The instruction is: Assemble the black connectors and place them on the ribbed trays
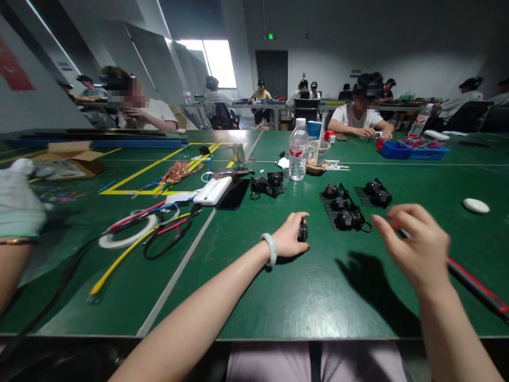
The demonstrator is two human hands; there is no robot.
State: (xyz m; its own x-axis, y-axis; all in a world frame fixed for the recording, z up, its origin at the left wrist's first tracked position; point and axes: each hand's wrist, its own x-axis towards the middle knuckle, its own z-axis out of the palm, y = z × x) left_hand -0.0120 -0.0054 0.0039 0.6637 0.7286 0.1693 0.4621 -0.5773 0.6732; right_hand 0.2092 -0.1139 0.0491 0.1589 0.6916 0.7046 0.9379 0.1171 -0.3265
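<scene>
My left hand (289,235), with a pale bangle at the wrist, is closed around a small black plastic part (303,231) low over the green table. My right hand (421,244) is raised above the table to the right, thumb apart from loosely curled fingers; I see nothing gripped in it, and its shadow falls on the table. Beneath and behind it lies a tool with a red and black handle (477,286), partly hidden by the hand. Beyond my hands sit two groups of black parts, a larger one (345,208) and a smaller one (374,192).
More black parts (274,183) lie near a water bottle (298,151). On the left are a phone (234,194), a white power bank (213,190), a tape roll (129,239) and cables (119,260). A co-worker's gloved hand (19,201) is at far left. Blue trays (413,151) stand back right.
</scene>
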